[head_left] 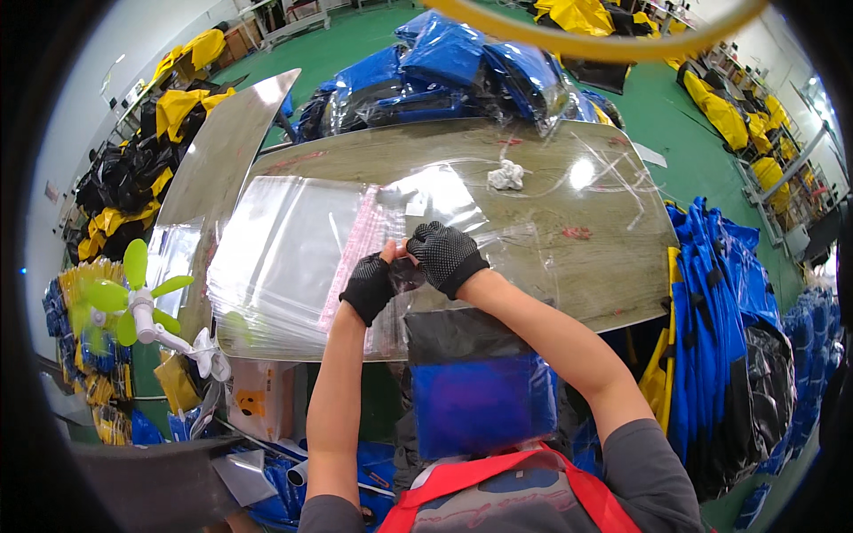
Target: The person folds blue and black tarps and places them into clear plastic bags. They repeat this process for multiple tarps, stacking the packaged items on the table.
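Both hands wear black dotted gloves with bare fingertips, and they meet over the near middle of the table. My left hand (369, 282) is closed, its thumb and fingers pinched at the edge of a clear plastic bag (391, 311). Right beside it my right hand (444, 253) is curled closed on the plastic too; its fingertips are partly hidden. Below the hands, a folded blue and black fabric piece (484, 400) in clear plastic hangs over the table's near edge, against my body. To the left lies a stack of clear plastic bags (280, 240) with a pinkish printed strip.
The wood-patterned table (613, 258) carries a crumpled white wad (506, 175) and loose plastic strips. Bagged blue packages (444, 62) are piled behind it. A green fan (138, 306) stands left; blue fabric pieces (720, 293) hang right. A yellow hoop (613, 44) crosses the top.
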{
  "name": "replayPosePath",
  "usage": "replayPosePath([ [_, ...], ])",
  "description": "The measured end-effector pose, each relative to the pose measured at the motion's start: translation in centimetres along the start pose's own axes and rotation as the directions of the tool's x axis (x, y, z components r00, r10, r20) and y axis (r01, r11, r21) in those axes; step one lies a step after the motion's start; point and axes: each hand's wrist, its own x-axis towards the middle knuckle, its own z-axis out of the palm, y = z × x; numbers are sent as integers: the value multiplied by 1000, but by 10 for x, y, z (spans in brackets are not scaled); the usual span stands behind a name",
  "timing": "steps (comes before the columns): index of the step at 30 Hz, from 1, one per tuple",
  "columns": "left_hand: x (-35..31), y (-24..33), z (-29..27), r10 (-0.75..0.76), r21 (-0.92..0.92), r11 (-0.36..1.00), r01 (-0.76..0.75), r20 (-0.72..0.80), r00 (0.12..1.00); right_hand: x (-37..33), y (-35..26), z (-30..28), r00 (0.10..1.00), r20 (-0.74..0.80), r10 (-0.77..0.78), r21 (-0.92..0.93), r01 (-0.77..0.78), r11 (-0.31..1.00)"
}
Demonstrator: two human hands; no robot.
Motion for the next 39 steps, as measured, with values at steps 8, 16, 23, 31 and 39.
replayPosePath([
  [8,-9,5,-7,14,265,964,-12,-6,1000,33,22,5,992,55,-113,-101,118,988],
  [16,-8,8,-11,136,526,849,-39,-145,980,-47,275,-154,321,-581,748,533,-545,647],
  [23,-29,44,3,-202,205,958,201,-13,979,-91,131,-77,522,619,587,617,-785,48],
  [31,-87,-11,-4,234,339,889,-309,242,941,-183,96,-115,861,413,295,804,-497,327],
  [39,-92,3,87,327,884,-125,-450,465,823,-193,33,-150,970,2,242,17,-242,970],
])
